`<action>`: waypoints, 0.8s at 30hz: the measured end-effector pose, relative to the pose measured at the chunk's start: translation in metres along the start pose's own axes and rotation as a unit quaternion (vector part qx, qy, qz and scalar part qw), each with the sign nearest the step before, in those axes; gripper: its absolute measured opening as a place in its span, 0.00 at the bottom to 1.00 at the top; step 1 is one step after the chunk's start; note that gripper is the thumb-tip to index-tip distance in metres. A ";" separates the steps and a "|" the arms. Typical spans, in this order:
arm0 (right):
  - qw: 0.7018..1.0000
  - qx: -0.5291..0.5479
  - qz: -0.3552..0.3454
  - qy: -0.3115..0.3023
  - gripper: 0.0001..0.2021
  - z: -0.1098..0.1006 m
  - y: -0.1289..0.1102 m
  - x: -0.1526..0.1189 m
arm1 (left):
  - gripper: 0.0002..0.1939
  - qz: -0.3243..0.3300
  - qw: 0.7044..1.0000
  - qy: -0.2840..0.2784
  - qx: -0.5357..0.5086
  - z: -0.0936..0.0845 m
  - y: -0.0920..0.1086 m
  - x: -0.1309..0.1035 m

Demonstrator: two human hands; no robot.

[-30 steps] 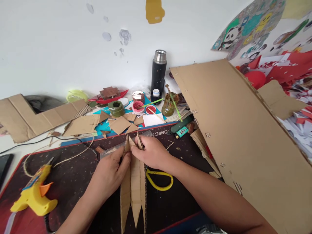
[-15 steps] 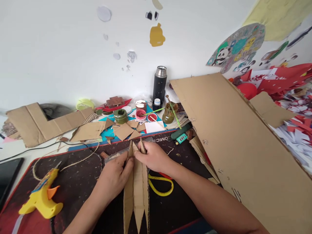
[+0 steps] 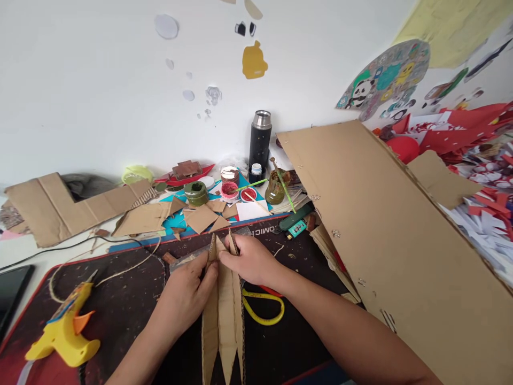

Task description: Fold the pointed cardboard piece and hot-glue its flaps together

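Note:
A long brown cardboard piece (image 3: 227, 315) with pointed ends stands between my hands, its two side panels folded up along a middle strip. My left hand (image 3: 196, 289) pinches the left panel near the far end, thumb on the inside. On the other side, my right hand (image 3: 250, 259) grips the right panel, with its thumb against the inner face and its fingers behind. Yellow-handled scissors (image 3: 264, 322) lie just right of the cardboard, partly hidden by it and my right arm. A clear plastic bag (image 3: 186, 260) shows behind my left hand.
A yellow glue gun (image 3: 66, 331) lies at left on the dark mat (image 3: 124, 299). Paint jars (image 3: 196, 193), cardboard scraps (image 3: 201, 218) and a black flask (image 3: 259, 141) stand along the wall. A large cardboard sheet (image 3: 385, 214) leans at right.
The camera view has shifted slightly, so the background sits a little further left. Both hands keep the same hold on the cardboard piece.

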State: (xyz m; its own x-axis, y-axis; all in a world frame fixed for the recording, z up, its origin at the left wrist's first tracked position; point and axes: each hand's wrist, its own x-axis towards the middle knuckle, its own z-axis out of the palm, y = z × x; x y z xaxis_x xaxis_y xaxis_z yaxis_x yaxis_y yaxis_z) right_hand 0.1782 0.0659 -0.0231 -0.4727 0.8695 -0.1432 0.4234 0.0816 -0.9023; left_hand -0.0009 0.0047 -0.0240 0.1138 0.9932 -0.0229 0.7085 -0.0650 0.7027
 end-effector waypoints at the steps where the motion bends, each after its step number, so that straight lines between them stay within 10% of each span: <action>1: 1.000 0.000 0.001 0.000 0.15 0.000 0.000 0.000 | 0.17 -0.001 1.000 0.002 0.002 0.000 0.000 0.000; 24: 1.000 -0.016 0.002 -0.004 0.17 0.005 0.003 0.001 | 0.21 -0.027 0.999 0.012 -0.042 0.000 0.002 0.003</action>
State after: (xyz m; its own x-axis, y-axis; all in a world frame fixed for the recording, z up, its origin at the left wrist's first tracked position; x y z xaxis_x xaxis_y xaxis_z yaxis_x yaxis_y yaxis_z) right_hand 0.1758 0.0644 -0.0279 -0.4776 0.8657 -0.1498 0.4490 0.0940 -0.8885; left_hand 0.0008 0.0079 -0.0227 0.0606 0.9971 -0.0461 0.6514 -0.0045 0.7587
